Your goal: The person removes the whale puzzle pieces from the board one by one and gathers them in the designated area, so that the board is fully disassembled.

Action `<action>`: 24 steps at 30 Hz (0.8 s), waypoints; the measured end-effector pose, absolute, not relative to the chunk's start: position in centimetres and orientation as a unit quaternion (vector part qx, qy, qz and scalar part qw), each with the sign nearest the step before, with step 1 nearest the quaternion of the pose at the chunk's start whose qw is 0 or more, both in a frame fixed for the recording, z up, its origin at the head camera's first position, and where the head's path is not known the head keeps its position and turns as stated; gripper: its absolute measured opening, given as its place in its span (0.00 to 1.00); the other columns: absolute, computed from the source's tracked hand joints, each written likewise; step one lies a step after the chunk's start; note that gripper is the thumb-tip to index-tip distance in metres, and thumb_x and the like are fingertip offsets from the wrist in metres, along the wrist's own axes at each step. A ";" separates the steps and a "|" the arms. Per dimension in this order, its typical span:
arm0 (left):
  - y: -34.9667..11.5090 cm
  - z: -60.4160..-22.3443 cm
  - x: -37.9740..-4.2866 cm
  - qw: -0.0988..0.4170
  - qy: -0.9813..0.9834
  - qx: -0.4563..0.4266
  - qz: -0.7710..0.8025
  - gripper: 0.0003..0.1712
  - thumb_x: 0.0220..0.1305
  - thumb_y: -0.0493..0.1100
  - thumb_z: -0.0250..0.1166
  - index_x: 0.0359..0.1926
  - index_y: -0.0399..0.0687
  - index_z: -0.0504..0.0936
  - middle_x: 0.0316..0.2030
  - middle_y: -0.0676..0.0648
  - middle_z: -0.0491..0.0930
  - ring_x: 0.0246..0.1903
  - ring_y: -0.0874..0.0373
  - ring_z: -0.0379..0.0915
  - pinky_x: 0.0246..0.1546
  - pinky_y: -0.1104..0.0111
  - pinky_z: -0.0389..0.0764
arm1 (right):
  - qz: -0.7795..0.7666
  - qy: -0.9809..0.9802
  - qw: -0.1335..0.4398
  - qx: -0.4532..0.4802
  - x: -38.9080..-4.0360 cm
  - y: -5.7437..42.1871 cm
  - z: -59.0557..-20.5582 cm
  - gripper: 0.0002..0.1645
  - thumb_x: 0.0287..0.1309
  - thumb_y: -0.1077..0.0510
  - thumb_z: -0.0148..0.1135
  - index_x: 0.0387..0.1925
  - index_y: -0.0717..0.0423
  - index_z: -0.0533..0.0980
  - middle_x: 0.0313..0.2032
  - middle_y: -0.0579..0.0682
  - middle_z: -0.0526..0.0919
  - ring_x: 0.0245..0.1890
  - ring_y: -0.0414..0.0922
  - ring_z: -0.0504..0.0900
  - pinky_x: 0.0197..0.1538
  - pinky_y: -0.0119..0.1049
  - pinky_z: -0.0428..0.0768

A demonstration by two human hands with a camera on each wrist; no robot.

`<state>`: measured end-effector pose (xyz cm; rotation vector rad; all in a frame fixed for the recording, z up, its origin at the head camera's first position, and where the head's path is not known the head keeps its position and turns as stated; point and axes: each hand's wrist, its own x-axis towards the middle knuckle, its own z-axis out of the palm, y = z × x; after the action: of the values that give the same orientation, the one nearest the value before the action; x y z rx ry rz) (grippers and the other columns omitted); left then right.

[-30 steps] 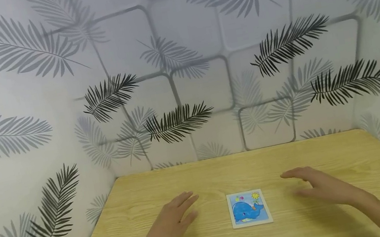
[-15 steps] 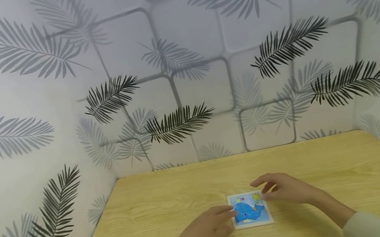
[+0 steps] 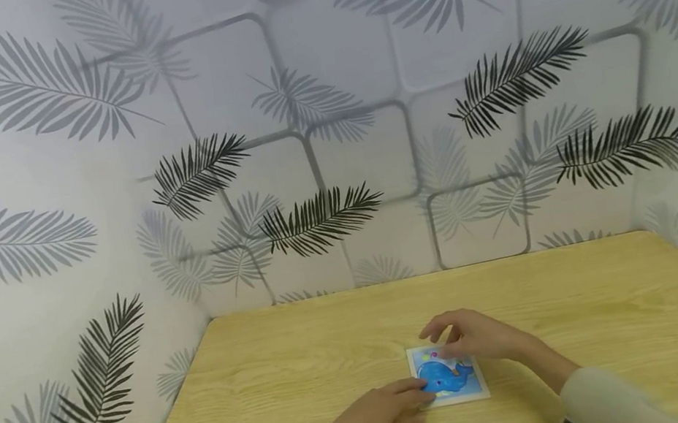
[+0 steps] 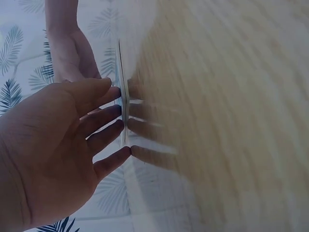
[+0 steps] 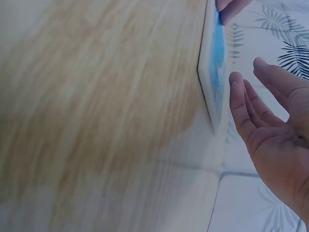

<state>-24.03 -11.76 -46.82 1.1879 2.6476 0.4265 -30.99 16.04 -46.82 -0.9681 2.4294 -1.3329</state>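
A flat square picture puzzle board [image 3: 448,380] with a white border lies on the table; its picture is a blue whale with a yellow sun, now mostly covered. My left hand [image 3: 379,420] comes from the lower left, its fingertips on the board's left edge and little finger touching the table in the left wrist view. Over the board's upper right is my right hand [image 3: 478,334], with fingers loosely bent. The right wrist view shows this hand [image 5: 275,125] apart from the board's face [image 5: 217,63], holding nothing.
The wood-grain table [image 3: 259,379] extends around the board on all sides. Behind it and at both sides stand pale walls [image 3: 365,163] with a feather pattern. A light sleeve [image 3: 609,402] covers the right forearm.
Both hands have come inward from either side of the board. My left fingertips reached its left edge, and my right hand moved left over its upper right. The board has hardly shifted.
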 end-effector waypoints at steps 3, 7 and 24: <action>-11.7 -46.8 -24.0 0.109 0.895 0.407 0.149 0.25 0.81 0.52 0.54 0.74 0.60 0.73 0.76 0.55 0.67 0.73 0.54 0.65 0.70 0.58 0.71 | -0.443 0.827 0.120 -0.326 -31.4 15.6 -47.4 0.18 0.71 0.62 0.63 0.60 0.59 0.79 0.52 0.62 0.82 0.42 0.47 0.82 0.42 0.35 0.83; -11.5 -46.7 -23.9 0.111 0.894 0.407 0.151 0.25 0.81 0.51 0.55 0.74 0.59 0.73 0.76 0.55 0.66 0.74 0.54 0.64 0.71 0.59 0.70 | -0.425 0.836 0.122 -0.326 -31.8 15.3 -47.8 0.18 0.71 0.68 0.57 0.58 0.55 0.81 0.49 0.57 0.81 0.41 0.46 0.79 0.41 0.36 0.81; -11.0 -47.4 -24.0 0.084 0.900 0.402 0.142 0.22 0.81 0.56 0.53 0.69 0.59 0.72 0.78 0.53 0.62 0.76 0.55 0.57 0.69 0.46 0.69 | -0.410 0.851 0.126 -0.303 -32.4 14.2 -47.4 0.16 0.77 0.66 0.49 0.55 0.58 0.80 0.34 0.53 0.79 0.24 0.41 0.74 0.26 0.29 0.73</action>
<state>-23.95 -11.01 -47.38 1.2008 2.6869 0.4249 -32.44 14.24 -47.44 -0.8822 2.4773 -1.1946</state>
